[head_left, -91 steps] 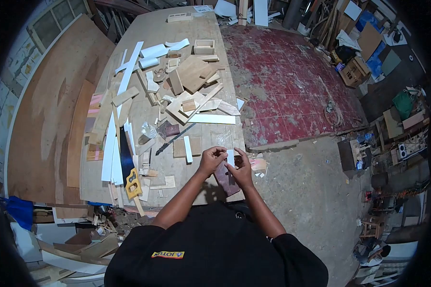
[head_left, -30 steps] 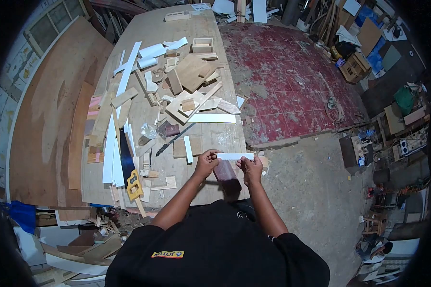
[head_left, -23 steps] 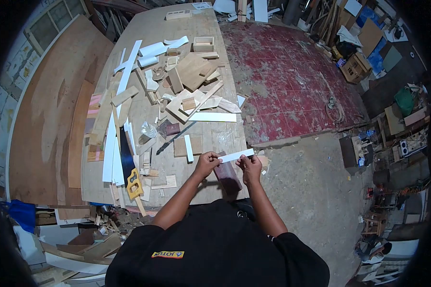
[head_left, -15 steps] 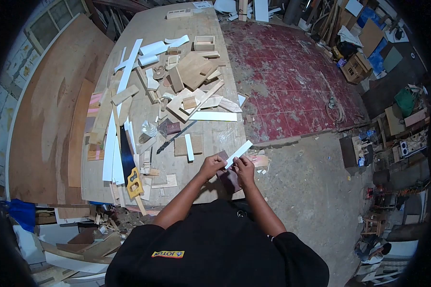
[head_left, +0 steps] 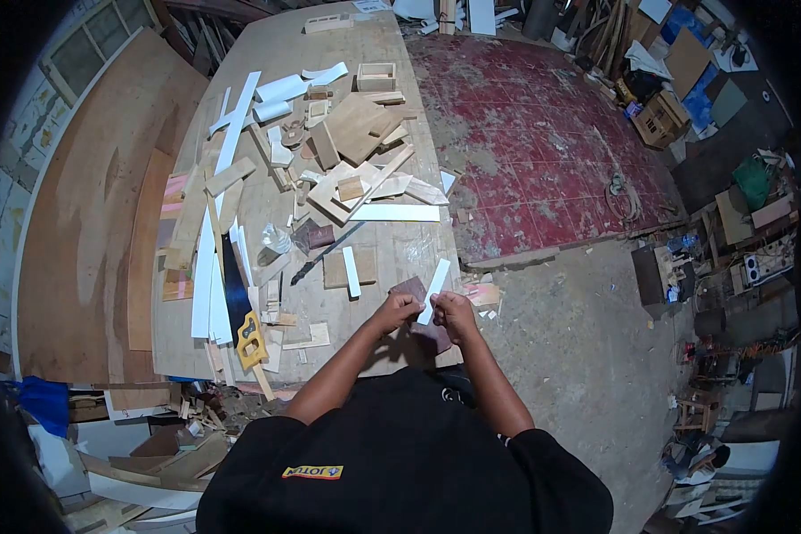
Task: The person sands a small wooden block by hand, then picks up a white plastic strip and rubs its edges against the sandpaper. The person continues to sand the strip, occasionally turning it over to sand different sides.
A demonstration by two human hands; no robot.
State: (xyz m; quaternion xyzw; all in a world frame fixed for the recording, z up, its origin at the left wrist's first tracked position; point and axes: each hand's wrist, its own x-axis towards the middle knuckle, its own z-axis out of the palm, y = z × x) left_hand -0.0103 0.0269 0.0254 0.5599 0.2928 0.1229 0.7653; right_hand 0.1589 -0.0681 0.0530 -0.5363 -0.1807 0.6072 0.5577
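Observation:
A short white strip (head_left: 434, 289) stands nearly upright in view between my two hands, over the table's near right corner. My left hand (head_left: 397, 313) has its fingers pinched together at the strip's left edge, close to its lower end. On the other side, my right hand (head_left: 455, 315) grips the strip with closed fingers. Beneath them lies a dark reddish-brown sheet (head_left: 432, 338). A second white strip (head_left: 352, 272) rests on a square wooden block (head_left: 369, 265) to the left of my hands.
A saw with a yellow handle (head_left: 250, 343) lies at the table's left near side, beside long white strips (head_left: 202, 294). Wood pieces (head_left: 356, 129) are heaped mid-table, with a dark rod-like tool (head_left: 325, 255) nearer. A person (head_left: 705, 460) is at the far lower right.
The white strip has turned from a slant to nearly upright and moved slightly left. My left hand's fingers have shifted to its left edge, a little lower.

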